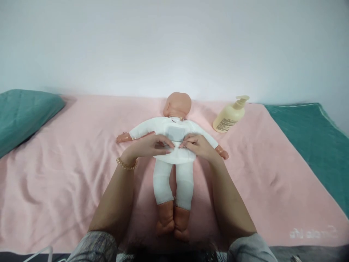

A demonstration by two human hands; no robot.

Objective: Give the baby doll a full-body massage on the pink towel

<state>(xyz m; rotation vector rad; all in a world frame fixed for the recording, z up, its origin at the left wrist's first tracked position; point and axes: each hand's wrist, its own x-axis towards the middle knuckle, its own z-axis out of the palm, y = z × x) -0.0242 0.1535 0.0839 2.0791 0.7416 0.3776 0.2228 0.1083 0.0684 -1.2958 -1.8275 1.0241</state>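
A baby doll (184, 158) with a white cloth body and bare plastic head, hands and feet lies face down, head toward the wall. On the middle of its back, just below a grey rectangular patch (176, 133), both hands meet almost fingertip to fingertip. My left hand (152, 146) comes from the left, thumb and fingers pinched on the white cloth. From the right, my right hand (200, 145) pinches the same cloth, its fingers curled. Between the fingertips a small fold of cloth shows.
A pale yellow pump bottle (229, 115) stands right of the doll's head, leaning in view. Under everything is a wrinkled pink blanket (68, 174). Green quilted cloth lies at the left (27, 112) and right (308, 138) edges. A white wall (174, 47) rises behind.
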